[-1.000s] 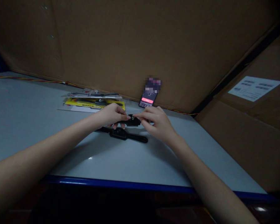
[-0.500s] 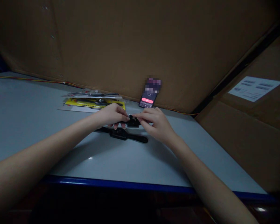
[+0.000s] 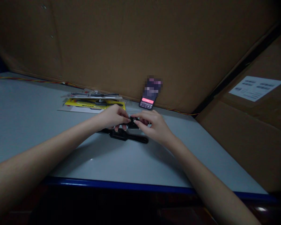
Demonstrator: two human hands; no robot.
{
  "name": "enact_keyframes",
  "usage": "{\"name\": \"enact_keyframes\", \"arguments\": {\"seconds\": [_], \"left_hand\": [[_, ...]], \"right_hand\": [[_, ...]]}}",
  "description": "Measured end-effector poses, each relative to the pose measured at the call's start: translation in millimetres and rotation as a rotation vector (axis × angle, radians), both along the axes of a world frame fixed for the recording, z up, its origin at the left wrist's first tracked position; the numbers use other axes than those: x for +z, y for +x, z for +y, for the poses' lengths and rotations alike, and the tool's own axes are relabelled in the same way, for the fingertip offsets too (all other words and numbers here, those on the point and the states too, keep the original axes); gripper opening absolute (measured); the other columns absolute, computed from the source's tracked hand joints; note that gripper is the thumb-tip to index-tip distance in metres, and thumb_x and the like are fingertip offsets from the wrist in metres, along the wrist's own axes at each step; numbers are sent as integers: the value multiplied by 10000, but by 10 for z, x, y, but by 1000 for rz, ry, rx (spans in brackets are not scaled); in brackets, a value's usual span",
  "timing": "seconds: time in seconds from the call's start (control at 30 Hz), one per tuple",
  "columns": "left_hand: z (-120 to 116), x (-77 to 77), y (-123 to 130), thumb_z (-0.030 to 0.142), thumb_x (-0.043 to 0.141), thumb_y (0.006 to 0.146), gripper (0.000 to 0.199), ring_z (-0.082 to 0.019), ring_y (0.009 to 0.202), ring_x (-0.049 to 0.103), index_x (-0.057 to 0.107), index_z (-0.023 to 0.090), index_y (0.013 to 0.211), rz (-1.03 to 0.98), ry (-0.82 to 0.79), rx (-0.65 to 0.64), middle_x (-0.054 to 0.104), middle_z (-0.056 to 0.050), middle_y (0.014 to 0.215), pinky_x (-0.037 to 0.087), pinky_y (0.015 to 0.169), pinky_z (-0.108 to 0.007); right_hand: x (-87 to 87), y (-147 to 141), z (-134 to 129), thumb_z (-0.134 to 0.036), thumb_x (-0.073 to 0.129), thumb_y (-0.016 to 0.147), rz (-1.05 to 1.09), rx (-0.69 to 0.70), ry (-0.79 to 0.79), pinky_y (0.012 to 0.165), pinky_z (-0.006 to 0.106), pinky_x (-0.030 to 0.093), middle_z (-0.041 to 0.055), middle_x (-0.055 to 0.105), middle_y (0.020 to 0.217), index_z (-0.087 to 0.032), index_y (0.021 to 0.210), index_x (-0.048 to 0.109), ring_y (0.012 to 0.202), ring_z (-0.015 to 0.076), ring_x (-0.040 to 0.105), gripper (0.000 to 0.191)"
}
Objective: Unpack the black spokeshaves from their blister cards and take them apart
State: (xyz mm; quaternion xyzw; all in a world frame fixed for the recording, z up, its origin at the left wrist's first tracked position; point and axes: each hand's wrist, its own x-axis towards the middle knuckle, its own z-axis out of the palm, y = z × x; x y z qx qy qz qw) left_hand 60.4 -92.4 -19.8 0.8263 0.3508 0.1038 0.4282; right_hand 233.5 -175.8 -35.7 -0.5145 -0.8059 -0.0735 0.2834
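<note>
A black spokeshave (image 3: 132,125) is held just above the table, its handles mostly hidden by my fingers. My left hand (image 3: 114,118) is closed round its left side, thumb on top and fingertips below. At its middle, my right hand (image 3: 152,122) pinches a small part on the body with thumb and forefinger; the part itself is too small and dark to make out. A second black spokeshave (image 3: 118,134) lies on the table just in front of my hands, its left handle partly under my left wrist.
Behind my left hand lie packs with a yellow card (image 3: 84,102) and black tools. A lit phone (image 3: 150,93) leans against the cardboard wall (image 3: 121,40). A cardboard box (image 3: 255,125) with a white label stands at the right. The table (image 3: 121,162) has a blue front edge.
My right hand's thumb and forefinger have shifted slightly left and closed in on the middle of the held spokeshave. My left hand has barely moved.
</note>
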Motion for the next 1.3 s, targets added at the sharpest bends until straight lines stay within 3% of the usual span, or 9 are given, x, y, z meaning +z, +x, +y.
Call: {"name": "enact_keyframes", "arguments": {"seconds": [0.43, 0.6, 0.83, 0.97, 1.07, 1.17, 1.23, 1.3], "left_hand": [[21, -18, 11, 296, 544, 768, 211, -76, 353, 463, 638, 118, 832, 1, 19, -15, 646, -27, 627, 295, 332, -195], [-7, -45, 43, 317, 534, 777, 241, -83, 348, 474, 647, 119, 855, -21, 57, -44, 667, -35, 651, 316, 349, -205], [-152, -10, 91, 263, 510, 797, 217, -96, 400, 535, 680, 128, 797, -51, 427, 60, 634, -20, 547, 329, 419, -194], [-68, -43, 78, 278, 536, 795, 217, -81, 366, 514, 664, 115, 859, -126, 257, 69, 677, -35, 633, 352, 391, -189], [1, -43, 52, 268, 559, 790, 208, -71, 332, 477, 654, 96, 859, -162, 119, 57, 671, -40, 619, 359, 362, -190], [8, -14, 30, 249, 578, 777, 178, -70, 322, 465, 654, 94, 823, -159, 76, 54, 657, -36, 590, 351, 343, -189], [-5, 4, 22, 253, 588, 770, 173, -68, 316, 461, 656, 100, 813, -163, 63, 53, 653, -31, 582, 340, 332, -184], [-11, 13, 17, 280, 592, 770, 186, -64, 313, 457, 662, 109, 797, -174, 55, 32, 645, -24, 574, 324, 321, -179]], "right_hand": [[37, 6, -24, -320, 541, 830, -184, -115, 84, 670, 284, 272, 15, 619, 731, -171, 834, 604, 685, 146, 532, 162], [22, -19, -4, -286, 492, 855, -239, -188, 114, 644, 288, 247, 12, 614, 691, -172, 704, 553, 656, 141, 519, 200], [-36, -137, 42, -285, 437, 869, -16, -413, 24, 583, 283, 243, 23, 610, 634, -182, 651, 532, 601, 155, 513, 259], [-27, -87, 49, -321, 412, 897, -23, -337, 68, 622, 289, 279, 13, 601, 643, -188, 703, 535, 614, 156, 522, 266], [21, 11, 27, -448, 521, 831, -58, -228, 166, 725, 315, 334, 41, 630, 813, -190, 862, 561, 796, 199, 557, 263], [52, 92, 11, -583, 631, 685, -162, -131, 199, 853, 383, 349, 111, 582, 1114, -187, 1119, 515, 1058, 278, 494, 599], [37, 123, 18, -586, 634, 683, -209, -83, 151, 867, 396, 366, 121, 583, 1140, -178, 1201, 471, 1063, 280, 509, 679], [2, 144, 36, -540, 616, 732, -212, -59, 106, 819, 373, 406, 108, 628, 1070, -164, 1204, 469, 977, 256, 568, 621]]}}
